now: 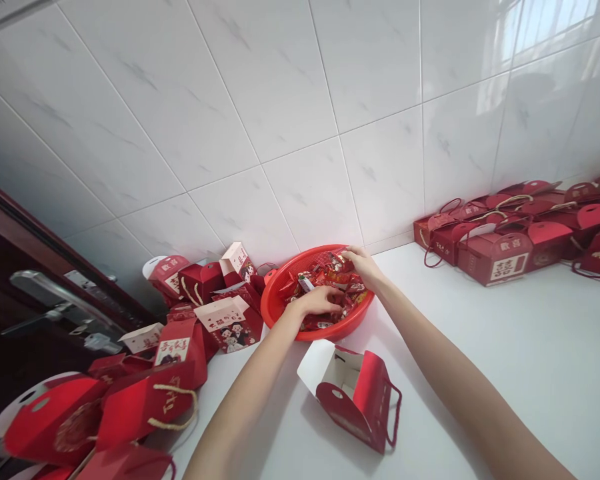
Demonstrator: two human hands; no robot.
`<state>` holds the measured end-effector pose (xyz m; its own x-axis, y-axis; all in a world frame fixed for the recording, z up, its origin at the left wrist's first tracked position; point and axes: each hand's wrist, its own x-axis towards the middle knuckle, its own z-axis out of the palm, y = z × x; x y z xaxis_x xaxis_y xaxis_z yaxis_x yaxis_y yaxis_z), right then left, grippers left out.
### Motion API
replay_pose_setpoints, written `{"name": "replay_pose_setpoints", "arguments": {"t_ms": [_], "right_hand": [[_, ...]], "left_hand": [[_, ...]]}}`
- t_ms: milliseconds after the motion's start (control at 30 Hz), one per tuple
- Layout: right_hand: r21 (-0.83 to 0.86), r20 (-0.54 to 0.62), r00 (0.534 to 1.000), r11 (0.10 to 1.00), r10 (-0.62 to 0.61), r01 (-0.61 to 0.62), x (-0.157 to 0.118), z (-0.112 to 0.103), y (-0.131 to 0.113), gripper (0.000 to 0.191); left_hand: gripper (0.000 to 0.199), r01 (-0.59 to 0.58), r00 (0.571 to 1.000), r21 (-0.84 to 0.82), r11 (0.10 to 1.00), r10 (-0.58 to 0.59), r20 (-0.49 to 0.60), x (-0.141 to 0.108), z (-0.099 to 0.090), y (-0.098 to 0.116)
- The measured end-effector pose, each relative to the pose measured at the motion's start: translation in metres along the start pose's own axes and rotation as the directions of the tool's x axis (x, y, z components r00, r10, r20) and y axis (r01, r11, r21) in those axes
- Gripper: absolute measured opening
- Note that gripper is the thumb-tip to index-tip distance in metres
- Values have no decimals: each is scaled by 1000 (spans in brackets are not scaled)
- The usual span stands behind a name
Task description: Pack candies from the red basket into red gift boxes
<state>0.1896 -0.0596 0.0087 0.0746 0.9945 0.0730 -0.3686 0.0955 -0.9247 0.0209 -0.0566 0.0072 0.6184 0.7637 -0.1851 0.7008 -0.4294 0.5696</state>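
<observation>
An orange-red plastic basket [269, 308] stands against the tiled wall, holding many red-wrapped packets [325, 275]. My left hand [320, 301] reaches into it among the packets, fingers bent down; whether they grip anything is hidden. At the basket's right rim is my right hand [361, 263], its fingertips closed on a red packet [341, 259]. An open red gift box [353, 400] with a white inside and a dark red cord handle sits on the white table between my forearms, in front of the basket.
Piled red boxes [150, 393] with cord handles fill the left side, beside a dark door with a metal handle [55, 293]. Several closed red boxes [510, 247] stand at the right along the wall. The white table [530, 347] lies under everything.
</observation>
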Motion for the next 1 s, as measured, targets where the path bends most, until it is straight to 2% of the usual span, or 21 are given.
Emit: {"name": "replay_pose_setpoints", "arguments": {"t_ms": [33, 133, 200, 333, 467, 600, 667, 800, 1000], "right_hand": [[2, -5, 1000, 1000, 0, 0, 0, 0, 0, 2], [14, -21, 1000, 1000, 7, -7, -2, 2, -3, 3], [24, -24, 1000, 1000, 15, -14, -2, 3, -4, 1], [20, -17, 1000, 1000, -7, 7, -1, 2, -2, 3], [-10, -14, 1000, 1000, -27, 27, 2, -1, 2, 9], [-27, -21, 999, 999, -41, 40, 3, -3, 5, 12], [-19, -27, 999, 999, -34, 33, 4, -3, 5, 14], [-3, -19, 998, 999, -52, 52, 5, -4, 7, 19], [3, 6, 997, 997, -74, 74, 6, -5, 8, 20]], "left_hand": [[61, 18, 998, 50, 999, -21, 65, 0, 1, 4], [96, 21, 984, 189, 982, -54, 170, 0, 3, 8], [104, 15, 977, 236, 972, -65, 204, 0, 2, 6], [81, 9, 993, 205, 979, -34, 117, 3, 4, 2], [57, -18, 1000, 82, 996, 17, 16, 6, 7, 2], [21, -57, 985, -53, 997, 47, -168, 8, 1, -6], [9, -70, 965, -137, 988, 33, -260, 8, -4, -12], [11, -83, 932, -264, 961, -19, -361, 6, -12, -20], [18, -5, 932, -169, 986, -57, -359, 6, -9, -21]]}}
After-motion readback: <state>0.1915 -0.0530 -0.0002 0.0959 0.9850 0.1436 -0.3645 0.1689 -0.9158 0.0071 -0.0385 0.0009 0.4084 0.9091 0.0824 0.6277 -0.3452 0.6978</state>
